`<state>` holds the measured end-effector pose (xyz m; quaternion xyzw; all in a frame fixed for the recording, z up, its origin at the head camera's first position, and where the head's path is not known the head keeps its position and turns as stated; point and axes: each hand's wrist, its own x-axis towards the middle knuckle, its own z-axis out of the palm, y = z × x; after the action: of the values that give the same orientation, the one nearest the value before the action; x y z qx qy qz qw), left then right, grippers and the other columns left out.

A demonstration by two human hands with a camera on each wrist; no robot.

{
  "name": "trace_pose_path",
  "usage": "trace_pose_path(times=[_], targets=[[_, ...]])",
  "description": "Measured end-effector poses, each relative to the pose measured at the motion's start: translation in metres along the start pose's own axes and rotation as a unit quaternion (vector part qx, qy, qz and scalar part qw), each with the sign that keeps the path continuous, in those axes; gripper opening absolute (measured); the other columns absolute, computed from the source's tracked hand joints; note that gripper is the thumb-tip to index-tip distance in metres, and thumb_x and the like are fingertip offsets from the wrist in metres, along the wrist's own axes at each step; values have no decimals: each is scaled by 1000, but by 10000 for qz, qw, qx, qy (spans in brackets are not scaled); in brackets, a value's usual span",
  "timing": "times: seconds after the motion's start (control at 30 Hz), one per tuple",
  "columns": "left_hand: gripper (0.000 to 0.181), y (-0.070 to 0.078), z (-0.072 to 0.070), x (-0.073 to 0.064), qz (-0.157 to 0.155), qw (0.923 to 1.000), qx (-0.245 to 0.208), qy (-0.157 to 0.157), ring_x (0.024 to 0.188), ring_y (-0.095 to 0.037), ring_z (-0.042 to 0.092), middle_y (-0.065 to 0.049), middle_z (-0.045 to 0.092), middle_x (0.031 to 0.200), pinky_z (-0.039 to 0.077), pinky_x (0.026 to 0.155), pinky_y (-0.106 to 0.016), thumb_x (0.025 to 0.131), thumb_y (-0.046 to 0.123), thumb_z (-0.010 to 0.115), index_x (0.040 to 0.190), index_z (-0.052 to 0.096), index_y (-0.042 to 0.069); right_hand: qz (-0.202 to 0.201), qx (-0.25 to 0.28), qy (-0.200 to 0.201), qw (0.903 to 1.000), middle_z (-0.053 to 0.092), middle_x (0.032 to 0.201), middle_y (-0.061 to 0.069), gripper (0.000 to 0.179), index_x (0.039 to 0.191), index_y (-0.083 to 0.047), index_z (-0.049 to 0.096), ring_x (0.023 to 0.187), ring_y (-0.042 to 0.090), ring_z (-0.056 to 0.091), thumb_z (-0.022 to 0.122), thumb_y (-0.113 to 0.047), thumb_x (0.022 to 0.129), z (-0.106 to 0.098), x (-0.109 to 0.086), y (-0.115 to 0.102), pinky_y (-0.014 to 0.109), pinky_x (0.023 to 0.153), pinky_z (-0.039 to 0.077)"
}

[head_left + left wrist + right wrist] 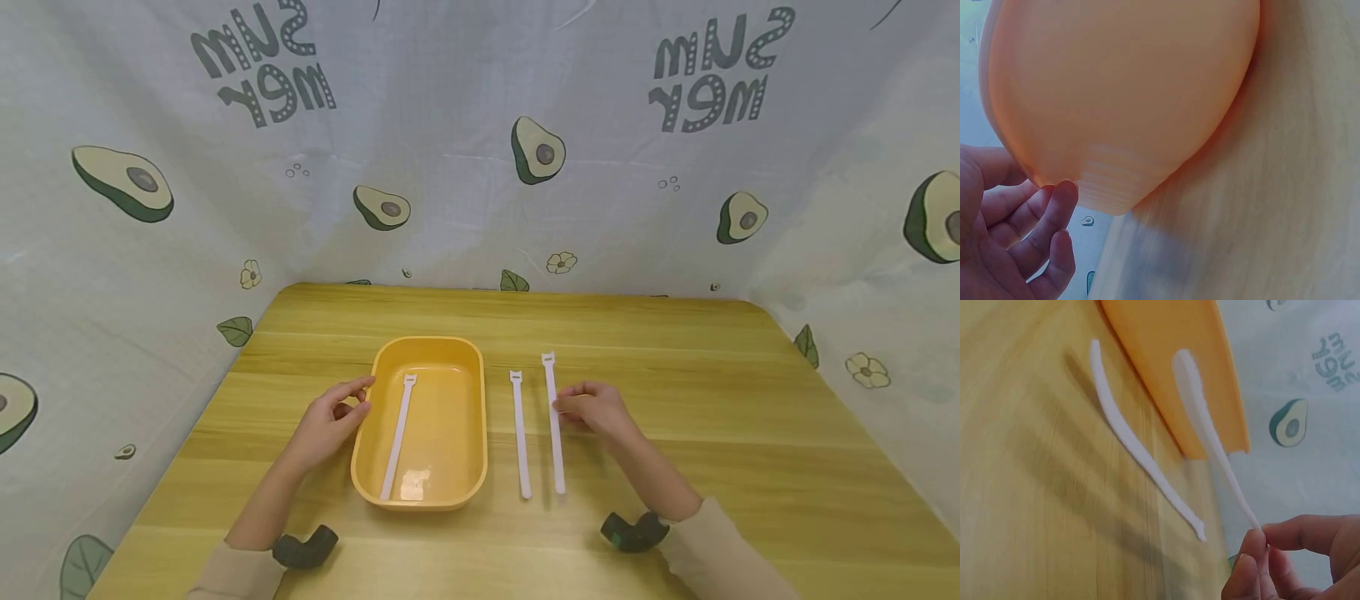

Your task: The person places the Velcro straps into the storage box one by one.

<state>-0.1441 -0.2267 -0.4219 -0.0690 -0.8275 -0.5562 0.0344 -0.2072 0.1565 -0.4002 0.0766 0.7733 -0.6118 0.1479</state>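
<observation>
My left hand (327, 423) pinches the left rim of a yellow plastic tray (470, 492); in the left wrist view its fingers (1060, 209) meet the tray's wall (1129, 112). Inside the tray lies one white cable strap (398, 437) with a slotted head. Between the thumb and fingers of my right hand (596, 408) is a second white cable strap (556, 442), held near its middle. In the right wrist view this strap (1207, 431) stands off the table. A third strap (521, 437) lies on the table between the tray and the held one.
The wood-grain table (750, 433) extends on both sides of the tray. A white curtain (465, 100) printed with avocados surrounds its back and sides. Dark curved pieces (306, 548) sit at both wrists, by the beige sleeves (238, 573).
</observation>
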Motion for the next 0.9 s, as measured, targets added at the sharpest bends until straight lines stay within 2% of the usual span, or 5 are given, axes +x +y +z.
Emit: trace_pose_path(times=[0.5,0.9], targets=[[40,1,0,0,-1,10000,-3,0,56,-8,35,-15,52,105,35,53,-20,98,10,60,134,54,-4,-65,571,-366,9977,65,78,5,13,97,7,59,64,11,64,66,1,86,18,-9,-13,22,61,54],[40,1,0,0,24,10000,-26,-15,56,-7,35,-15,51,105,35,53,-19,98,9,59,134,53,-6,-185,828,-800,9932,65,77,5,11,95,5,59,65,12,65,65,2,87,31,-11,-21,23,62,55]])
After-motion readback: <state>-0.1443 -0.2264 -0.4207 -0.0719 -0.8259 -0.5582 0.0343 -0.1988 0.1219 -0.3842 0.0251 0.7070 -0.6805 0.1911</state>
